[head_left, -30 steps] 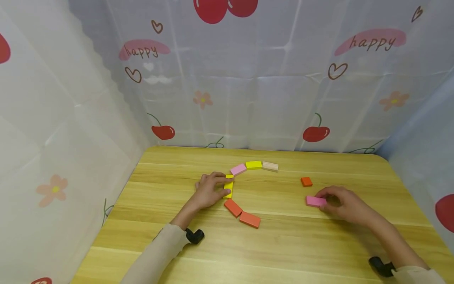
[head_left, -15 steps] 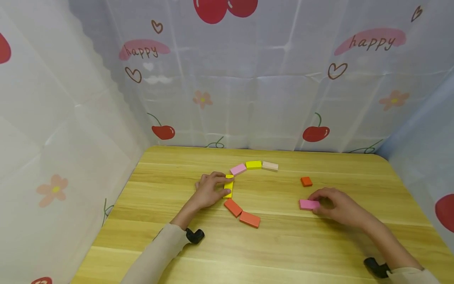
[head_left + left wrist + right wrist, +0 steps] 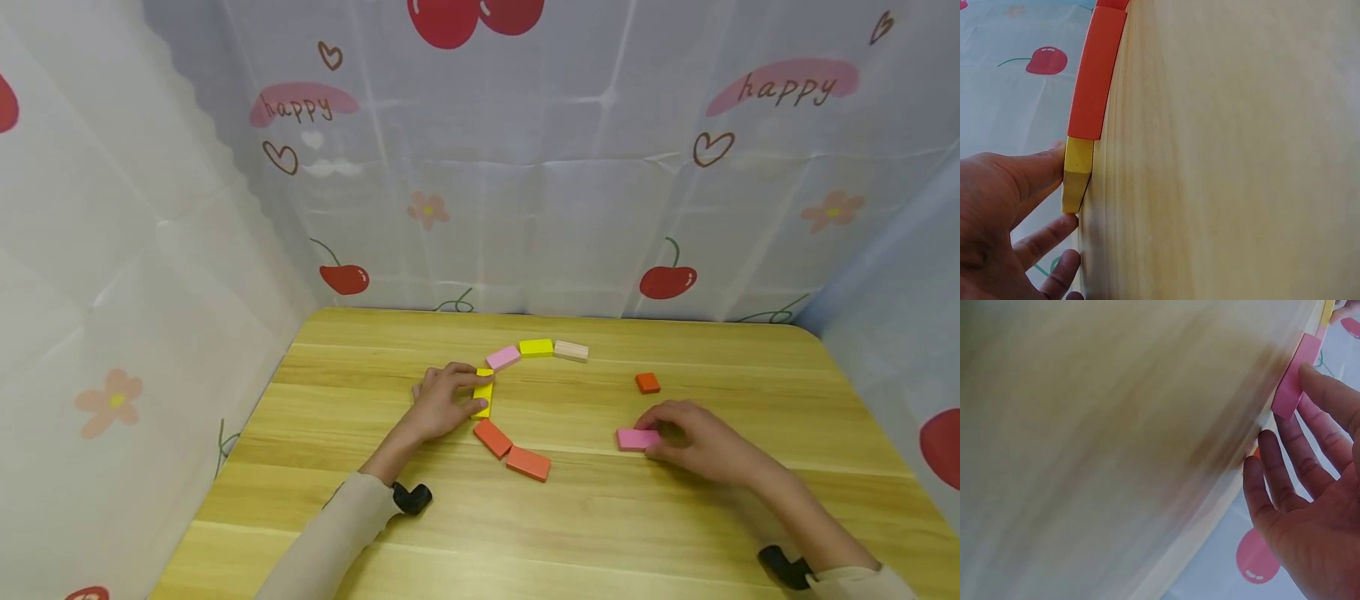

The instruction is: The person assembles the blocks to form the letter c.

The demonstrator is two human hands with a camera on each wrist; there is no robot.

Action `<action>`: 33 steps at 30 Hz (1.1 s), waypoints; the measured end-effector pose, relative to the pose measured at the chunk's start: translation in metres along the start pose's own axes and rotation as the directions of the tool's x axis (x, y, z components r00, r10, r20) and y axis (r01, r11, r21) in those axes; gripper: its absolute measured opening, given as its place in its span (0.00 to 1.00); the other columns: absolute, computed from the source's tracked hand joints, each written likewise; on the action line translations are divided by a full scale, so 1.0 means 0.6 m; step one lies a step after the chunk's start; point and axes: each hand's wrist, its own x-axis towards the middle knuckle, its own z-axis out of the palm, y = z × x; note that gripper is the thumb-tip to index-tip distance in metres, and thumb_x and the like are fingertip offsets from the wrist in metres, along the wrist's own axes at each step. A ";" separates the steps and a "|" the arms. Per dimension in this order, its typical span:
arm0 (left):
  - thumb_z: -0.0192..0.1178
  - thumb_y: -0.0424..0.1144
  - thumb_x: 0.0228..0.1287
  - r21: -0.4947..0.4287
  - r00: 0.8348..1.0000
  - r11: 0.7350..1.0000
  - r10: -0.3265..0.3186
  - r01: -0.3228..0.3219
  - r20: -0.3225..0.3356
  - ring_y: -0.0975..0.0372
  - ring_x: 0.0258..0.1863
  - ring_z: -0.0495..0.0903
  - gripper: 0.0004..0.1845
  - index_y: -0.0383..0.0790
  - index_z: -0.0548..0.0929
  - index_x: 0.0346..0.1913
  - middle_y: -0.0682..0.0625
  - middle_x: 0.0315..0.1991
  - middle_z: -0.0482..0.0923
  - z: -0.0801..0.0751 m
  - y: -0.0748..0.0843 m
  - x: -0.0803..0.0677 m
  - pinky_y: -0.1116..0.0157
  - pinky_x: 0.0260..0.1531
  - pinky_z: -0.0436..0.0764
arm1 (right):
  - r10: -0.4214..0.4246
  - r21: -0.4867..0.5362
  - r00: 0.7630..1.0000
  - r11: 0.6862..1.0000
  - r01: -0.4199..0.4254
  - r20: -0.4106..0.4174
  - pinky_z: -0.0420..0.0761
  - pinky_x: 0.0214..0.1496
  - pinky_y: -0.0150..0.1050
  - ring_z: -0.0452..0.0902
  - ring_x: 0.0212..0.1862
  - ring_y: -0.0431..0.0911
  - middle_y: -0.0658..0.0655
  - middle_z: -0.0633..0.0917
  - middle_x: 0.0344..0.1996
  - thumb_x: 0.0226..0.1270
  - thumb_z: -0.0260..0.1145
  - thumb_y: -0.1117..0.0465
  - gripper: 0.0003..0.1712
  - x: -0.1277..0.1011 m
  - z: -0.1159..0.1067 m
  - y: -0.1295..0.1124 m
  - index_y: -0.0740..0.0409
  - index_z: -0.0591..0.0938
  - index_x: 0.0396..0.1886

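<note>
Several coloured blocks form an open curve on the table. My left hand (image 3: pixel 442 402) holds the yellow block (image 3: pixel 483 395) in that curve, thumb and a finger at it; the left wrist view shows the same yellow block (image 3: pixel 1076 178) against a red block (image 3: pixel 1094 75). To the right, my right hand (image 3: pixel 697 442) pinches a pink block (image 3: pixel 632 440) by its right end, apart from the curve. In the right wrist view the thumb presses one side of the pink block (image 3: pixel 1294 381) and fingers lie behind it.
The curve also has a light pink block (image 3: pixel 503 358), a second yellow block (image 3: pixel 536 348), a plain wood block (image 3: pixel 572 351) and two red blocks (image 3: pixel 492 438). An orange block (image 3: pixel 648 383) lies beyond my right hand. A printed curtain (image 3: pixel 525 233) stands behind the table.
My right hand has moved the pink block left and slightly nearer to me. My left hand and the curve of blocks have stayed in place.
</note>
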 end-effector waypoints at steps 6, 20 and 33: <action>0.70 0.49 0.74 -0.011 1.000 1.000 -0.001 0.001 0.001 0.48 0.65 0.66 0.23 0.62 0.85 0.70 0.51 0.76 0.73 0.000 0.002 -0.001 0.47 0.55 0.55 | 0.002 -0.001 0.999 1.000 -0.002 0.038 0.80 0.60 0.43 0.78 0.53 0.41 0.38 0.86 0.47 0.67 0.80 0.51 0.13 0.005 0.005 -0.018 0.37 0.88 0.49; 0.71 0.49 0.73 -0.008 1.000 1.000 0.001 -0.001 -0.001 0.47 0.66 0.66 0.23 0.62 0.85 0.69 0.50 0.76 0.74 -0.001 0.002 0.001 0.47 0.53 0.55 | -0.024 0.013 0.993 1.000 0.022 0.112 0.78 0.54 0.40 0.75 0.49 0.40 0.37 0.85 0.44 0.67 0.80 0.48 0.11 0.021 0.023 -0.057 0.38 0.86 0.45; 0.71 0.49 0.74 -0.004 1.000 1.000 -0.003 0.003 -0.001 0.46 0.66 0.66 0.24 0.61 0.85 0.70 0.50 0.76 0.74 -0.003 0.003 0.000 0.46 0.54 0.56 | -0.096 0.018 0.986 0.995 0.095 0.132 0.77 0.53 0.39 0.75 0.48 0.38 0.37 0.85 0.44 0.69 0.79 0.50 0.10 0.037 0.040 -0.082 0.38 0.86 0.45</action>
